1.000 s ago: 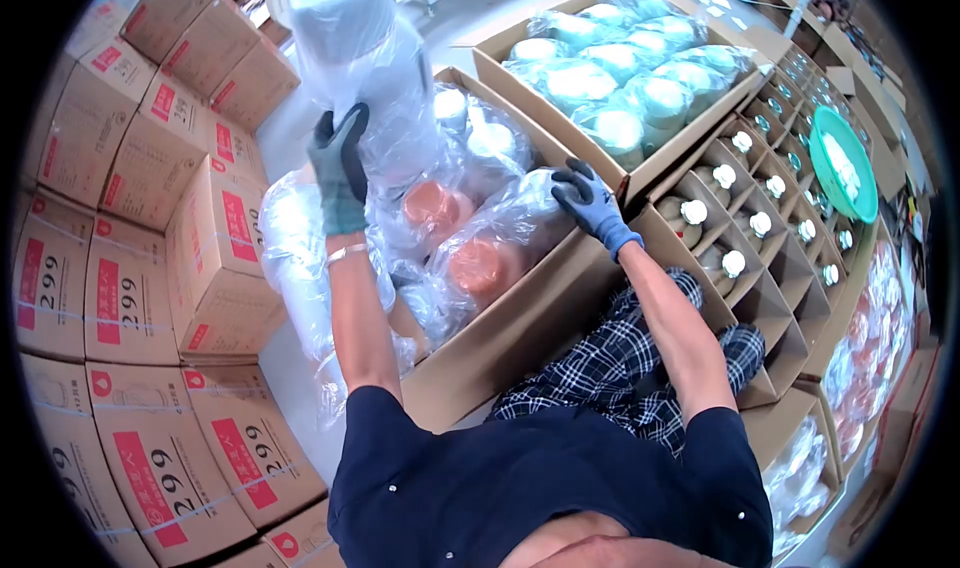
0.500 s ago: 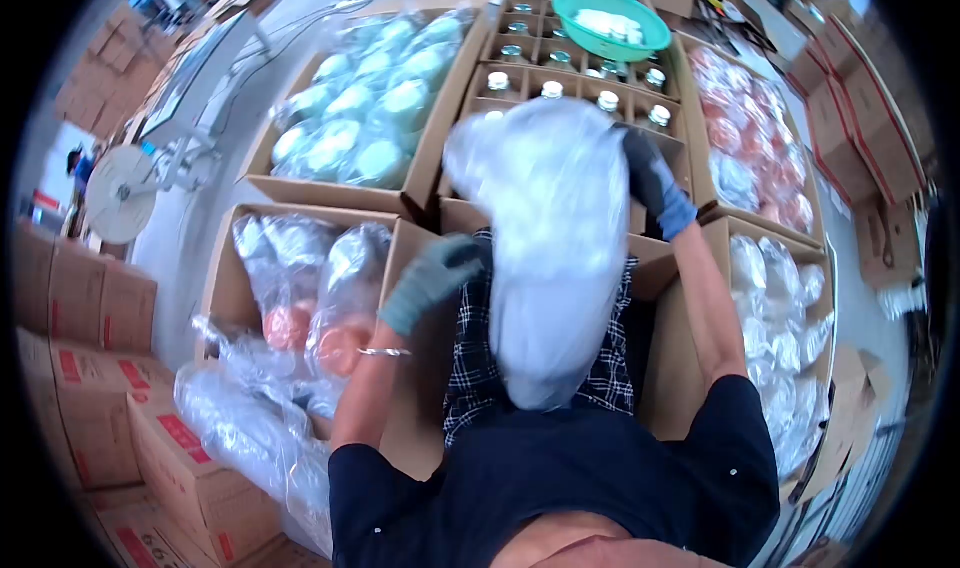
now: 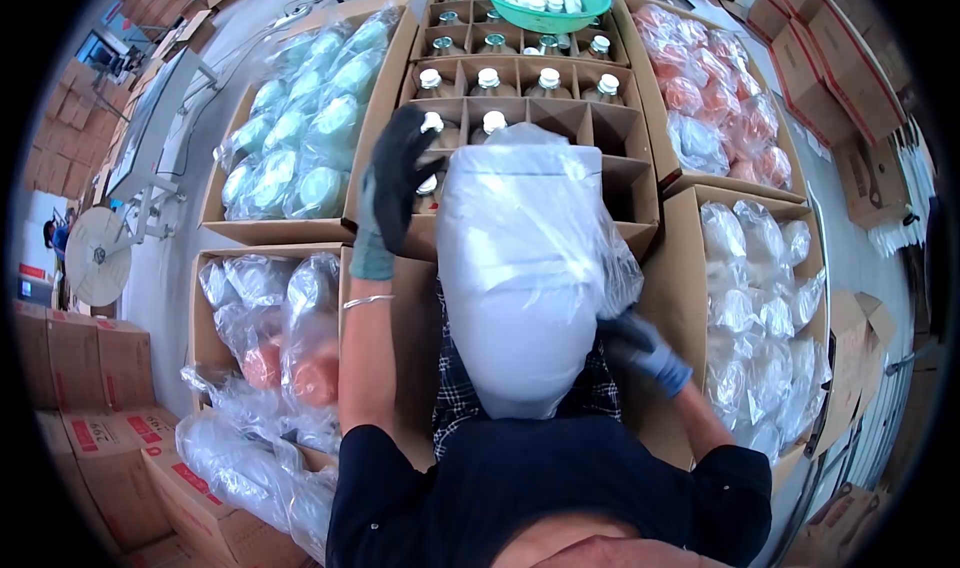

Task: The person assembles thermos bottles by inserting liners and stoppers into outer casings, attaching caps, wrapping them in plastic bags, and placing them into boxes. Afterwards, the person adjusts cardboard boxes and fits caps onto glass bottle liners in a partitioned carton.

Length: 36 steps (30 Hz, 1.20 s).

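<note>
A large, smooth white object in a clear plastic bag (image 3: 520,268) stands in front of my torso, flat at its far end and rounded at the near end. Its exact kind I cannot make out. My left hand (image 3: 398,178), in a dark-palmed glove, is raised to its left with fingers apart and holds nothing. Close by it are white-capped bottles (image 3: 488,81) in a divided carton (image 3: 625,133). At the bag's lower right is my right hand (image 3: 645,350), gloved and blurred; its fingertips are partly hidden at the bag's edge.
Cartons surround me: bagged pale green pieces (image 3: 290,158) at the far left, bagged orange pieces (image 3: 715,93) at the far right, bagged clear pieces (image 3: 765,318) at the near right. A green basin (image 3: 545,13) of white caps sits on the bottle cartons. Loose plastic bags (image 3: 250,478) lie left.
My left hand has moved up and forward to the bottles. The right hand has dropped from the bag's upper right to its lower right. The wrapped white object has turned more upright.
</note>
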Tool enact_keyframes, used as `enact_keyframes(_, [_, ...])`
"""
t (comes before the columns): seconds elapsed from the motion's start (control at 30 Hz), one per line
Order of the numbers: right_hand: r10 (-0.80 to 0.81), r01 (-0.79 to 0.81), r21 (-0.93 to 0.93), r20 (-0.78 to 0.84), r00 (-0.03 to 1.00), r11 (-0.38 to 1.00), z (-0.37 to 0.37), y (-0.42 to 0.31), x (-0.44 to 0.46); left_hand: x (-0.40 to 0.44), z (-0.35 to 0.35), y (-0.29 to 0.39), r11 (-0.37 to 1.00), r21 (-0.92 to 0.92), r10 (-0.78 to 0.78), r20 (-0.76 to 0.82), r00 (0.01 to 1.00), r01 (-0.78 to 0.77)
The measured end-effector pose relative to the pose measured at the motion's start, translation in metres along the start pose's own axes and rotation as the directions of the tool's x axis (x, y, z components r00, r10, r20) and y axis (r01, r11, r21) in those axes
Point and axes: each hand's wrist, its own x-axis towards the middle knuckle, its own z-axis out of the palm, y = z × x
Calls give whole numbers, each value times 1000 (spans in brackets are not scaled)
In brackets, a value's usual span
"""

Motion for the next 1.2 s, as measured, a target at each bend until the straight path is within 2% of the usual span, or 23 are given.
enact_keyframes(0.03, [193, -181, 165, -55, 980, 969, -28, 25, 1, 3, 4, -16, 1000, 6, -25, 100, 995, 25])
enact_keyframes(0.1, [-77, 5, -214, -329, 941, 977, -76, 32, 18, -32, 26, -27, 880, -254, -384, 117, 916, 402])
enact_keyframes(0.17, [-318, 469, 144, -562, 763, 872, -89, -59, 72, -96, 5, -71, 843, 52, -538, 87, 838, 536])
enact_keyframes(0.2, [-311, 447, 113, -568, 762, 887, -97, -91, 82, -121, 12, -51, 760, 69, -649, 152, 746, 647])
enact_keyframes(0.27, [-471, 501, -47, -427, 772, 864, -103, -130, 107, -167, 18, -24, 552, 63, -820, 222, 528, 831])
enact_keyframes(0.3, [-520, 558, 3, -359, 775, 830, -95, -152, 123, -169, 18, -12, 574, 123, -810, 231, 539, 810])
enact_keyframes(0.37, [-341, 357, 86, -156, 927, 930, -88, -149, 152, -174, 15, 12, 621, 230, -782, 244, 573, 750])
enact_keyframes(0.43, [-636, 638, -243, 98, 766, 731, -69, -171, 171, -149, -8, 20, 512, 262, -845, 325, 424, 818])
enact_keyframes(0.5, [-749, 660, -449, -30, 662, 602, -51, -168, 175, -114, -44, 19, 352, 252, -881, 414, 228, 901])
enact_keyframes(0.6, [-634, 535, -467, -73, 770, 704, -44, -194, 163, -35, -49, 10, 761, 395, -585, 74, 807, 515])
enact_keyframes(0.63, [-685, 546, -576, -33, 728, 609, -43, -203, 162, -6, -45, -13, 749, -13, -660, -90, 746, 662])
enact_keyframes(0.67, [-667, 503, -597, -73, 742, 625, -34, -219, 161, 24, -11, -18, 886, 7, -458, -153, 876, 464])
enact_keyframes(0.7, [-647, 457, -616, -114, 754, 642, -23, -234, 160, 47, -4, -50, 922, -210, -321, 56, 945, 325])
enact_keyframes(0.8, [-621, 489, -629, 12, 784, 605, -18, -213, 182, 51, 56, -54, 768, -452, -398, 218, 891, 454])
enact_keyframes(0.83, [-651, 592, -439, 21, 759, 676, -39, -192, 190, 47, 73, -28, 701, -498, -431, 274, 860, 510])
enact_keyframes(0.87, [-680, 668, -228, 30, 732, 709, -59, -172, 198, 42, 68, -18, 941, -146, -286, 143, 947, 306])
enact_keyframes(0.9, [-752, 750, 59, 50, 657, 659, -76, -149, 212, 40, 55, -7, 964, 261, -85, 86, 993, 60])
enact_keyframes(0.93, [-606, 608, 103, -48, 794, 787, -86, -125, 215, 35, 42, 4, 879, 418, 167, 178, 970, -228])
enact_keyframes(0.97, [-421, 439, 172, -131, 897, 882, -89, -108, 214, 28, 27, -4, 999, 25, 41, 70, 997, -43])
enact_keyframes(1.03, [-618, 623, 94, -78, 783, 777, -82, -133, 217, 37, 47, 3, 904, 416, 125, -45, 991, -95])
enact_keyframes(1.1, [-777, 798, -112, 182, 603, 593, -81, -169, 218, 38, 73, -16, 960, -144, -249, -50, 967, 239])
enact_keyframes(1.17, [-728, 747, -177, 168, 665, 641, -92, -154, 224, 30, 72, -3, 968, 251, -11, 55, 998, -4])
enact_keyframes(1.2, [-577, 554, -311, 22, 817, 773, -106, -132, 225, 19, 34, -16, 946, 324, -23, 34, 999, 11])
